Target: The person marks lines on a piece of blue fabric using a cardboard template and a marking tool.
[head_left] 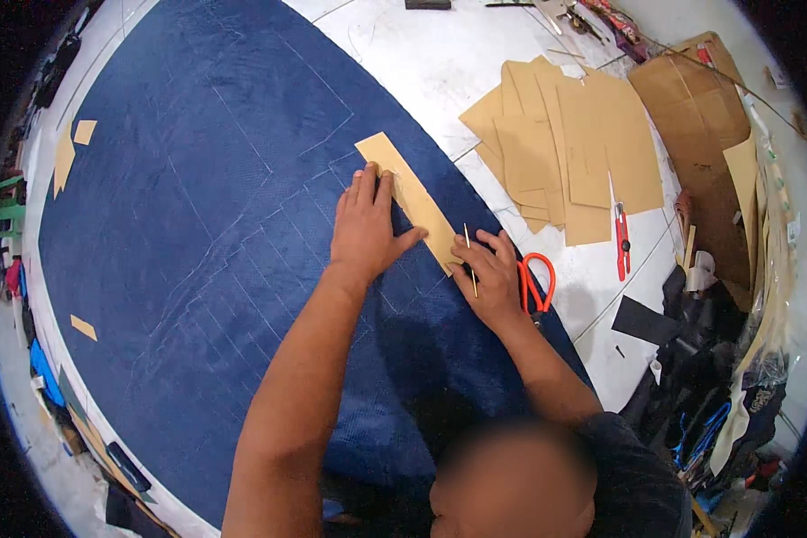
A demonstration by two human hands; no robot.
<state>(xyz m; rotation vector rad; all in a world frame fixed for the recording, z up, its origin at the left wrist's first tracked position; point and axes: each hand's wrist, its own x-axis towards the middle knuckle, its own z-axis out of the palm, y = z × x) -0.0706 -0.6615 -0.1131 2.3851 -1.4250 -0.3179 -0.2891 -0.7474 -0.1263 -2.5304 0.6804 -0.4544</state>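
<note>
A large dark blue fabric (197, 224) lies spread over a white floor, marked with faint chalk lines. A long tan cardboard template (421, 206) rests on it near its right edge. My left hand (365, 226) presses flat on the template, fingers spread. My right hand (486, 273) sits at the template's lower end and holds a thin stick-like marker (469, 255) against the fabric. Orange-handled scissors (536, 282) lie just right of my right hand.
A stack of tan cardboard pieces (565, 143) lies on the white floor to the right, with a red cutter (621, 240) beside it. A brown cardboard box (690, 99) and dark scraps (708, 359) crowd the far right. Small tan pieces (72, 148) lie at the left.
</note>
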